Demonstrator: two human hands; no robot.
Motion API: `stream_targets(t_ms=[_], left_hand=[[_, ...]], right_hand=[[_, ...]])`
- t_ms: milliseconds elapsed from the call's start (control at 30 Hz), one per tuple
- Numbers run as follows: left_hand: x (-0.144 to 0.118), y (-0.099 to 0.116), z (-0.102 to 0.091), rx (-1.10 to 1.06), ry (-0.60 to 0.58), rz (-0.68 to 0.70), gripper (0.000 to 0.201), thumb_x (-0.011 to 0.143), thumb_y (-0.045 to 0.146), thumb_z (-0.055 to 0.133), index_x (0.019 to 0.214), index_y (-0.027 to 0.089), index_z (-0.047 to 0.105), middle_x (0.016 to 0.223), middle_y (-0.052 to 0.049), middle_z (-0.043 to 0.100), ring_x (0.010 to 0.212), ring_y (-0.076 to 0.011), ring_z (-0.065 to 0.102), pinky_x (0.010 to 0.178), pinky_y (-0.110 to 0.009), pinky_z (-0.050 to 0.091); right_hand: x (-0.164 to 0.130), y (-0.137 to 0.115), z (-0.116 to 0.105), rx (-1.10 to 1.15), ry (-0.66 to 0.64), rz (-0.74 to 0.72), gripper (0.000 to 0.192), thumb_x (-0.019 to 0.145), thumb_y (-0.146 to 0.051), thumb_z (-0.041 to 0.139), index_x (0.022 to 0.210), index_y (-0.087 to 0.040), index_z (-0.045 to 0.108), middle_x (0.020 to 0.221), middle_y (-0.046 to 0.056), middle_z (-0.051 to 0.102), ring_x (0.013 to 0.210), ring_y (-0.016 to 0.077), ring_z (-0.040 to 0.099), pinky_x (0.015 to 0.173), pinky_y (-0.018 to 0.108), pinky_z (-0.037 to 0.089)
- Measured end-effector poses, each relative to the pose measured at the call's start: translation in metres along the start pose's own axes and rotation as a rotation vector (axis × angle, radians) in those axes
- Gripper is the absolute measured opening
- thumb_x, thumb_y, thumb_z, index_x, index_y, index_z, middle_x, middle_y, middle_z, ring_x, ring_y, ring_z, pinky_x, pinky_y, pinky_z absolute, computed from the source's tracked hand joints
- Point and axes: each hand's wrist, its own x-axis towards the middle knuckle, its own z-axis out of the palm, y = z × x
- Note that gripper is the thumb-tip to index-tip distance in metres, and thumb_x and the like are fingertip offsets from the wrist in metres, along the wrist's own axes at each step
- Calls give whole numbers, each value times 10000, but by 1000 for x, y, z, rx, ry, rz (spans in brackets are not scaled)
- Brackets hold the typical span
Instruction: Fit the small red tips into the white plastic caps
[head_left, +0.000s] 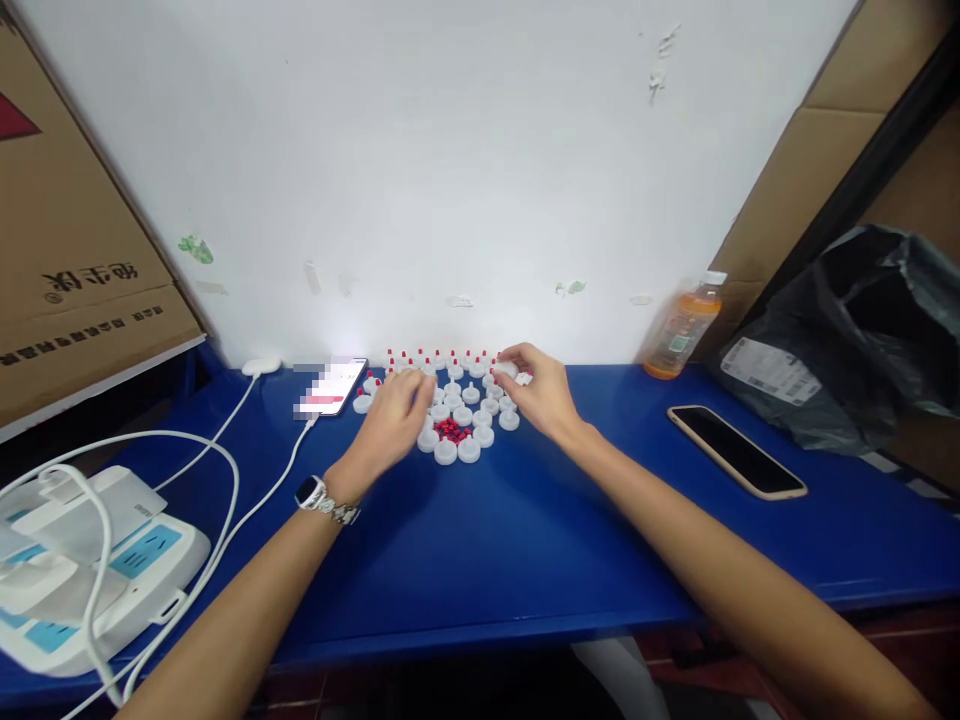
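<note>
White plastic caps (457,420) lie clustered on a blue table (525,540) at the centre of the frame, close to the white wall (450,150). Some stand in a row at the back with red tips on top, and a small heap of red pieces (450,430) sits among the caps near the front of the cluster.

Just left of that heap, the left hand (394,425) rests over the caps with its fingers curled loosely downward; whether it grips anything cannot be told. A wristwatch (319,497) is on its wrist. At the right edge of the cluster, the right hand (541,395) pinches one white cap (505,369) between thumb and fingertips.

Left of the caps lies a lit phone (334,387) with a white cable (225,500) leading to a white power strip (90,560) at lower left. A dark phone (736,451) lies to the right, with an orange drink bottle (684,328) and a black bag (847,340) beyond it. Cardboard boxes (67,250) fill the upper left.
</note>
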Motion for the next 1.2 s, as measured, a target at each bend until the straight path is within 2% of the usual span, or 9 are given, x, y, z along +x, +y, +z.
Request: stream_targets(t_ms=[100,200,367,467,600,700,800,1033,1200], left_hand=[[-2,-5,9,162,-154,136,306,1014,395,430,886,206,633,937,-55,595,911,-232,514,850,-392,399],[-5,-7,15,211,-221,140,281,1001,387,463,1009,229,695,1011,-66,599,961,-253,513,876,-419,410],[-8,-10,9,151,-208,93,310,1011,370,435,983,222,706,968,-60,605,963,-247,529,889,-421,421],[-10,-13,5,107,-193,78,312,1009,370,435,924,213,691,957,-57,606,954,-238,535,897,-417,424],[-13,-17,4,87,-189,58,297,1001,352,443,895,220,686,960,-53,612,952,-235,539,901,-417,426],[-14,-18,3,86,-177,48,286,996,341,447,890,220,684,967,-55,612,966,-239,539,905,-418,429],[-14,-20,3,83,-169,46,289,999,341,441,886,214,675,960,-57,604,970,-239,538,908,-419,432],[-17,-20,1,66,-160,45,316,1010,362,422,869,214,663,929,-52,595,940,-229,541,891,-409,437],[-17,-16,0,47,-148,40,300,1006,370,436,863,217,651,928,-53,602,951,-234,548,881,-406,442]], right_hand=[[14,10,10,-53,-49,65,142,835,-265,628,945,-217,703,1014,46,695,984,234,626,912,381,473],[35,14,24,-205,-93,65,159,819,-289,647,919,-214,745,1062,83,668,1041,256,598,932,384,449],[66,14,38,-351,-409,116,209,852,-261,595,981,-194,747,937,54,741,865,196,653,829,301,439],[72,15,46,-478,-499,116,198,861,-249,586,954,-199,753,965,67,761,945,219,663,912,333,396],[72,19,58,-510,-562,113,132,815,-257,646,844,-210,766,923,71,770,961,242,667,990,390,338],[74,21,64,-521,-571,115,209,849,-366,623,834,-209,761,918,86,766,980,260,660,1012,429,312],[80,19,70,-533,-520,144,305,893,-443,552,926,-214,750,967,97,761,1013,271,648,1005,443,312],[88,16,93,-564,-461,219,197,816,-324,639,885,-184,760,965,121,755,1053,292,632,982,433,306],[83,10,85,-517,-388,215,228,882,-311,547,958,-210,736,1036,98,735,1091,274,606,981,435,325]])
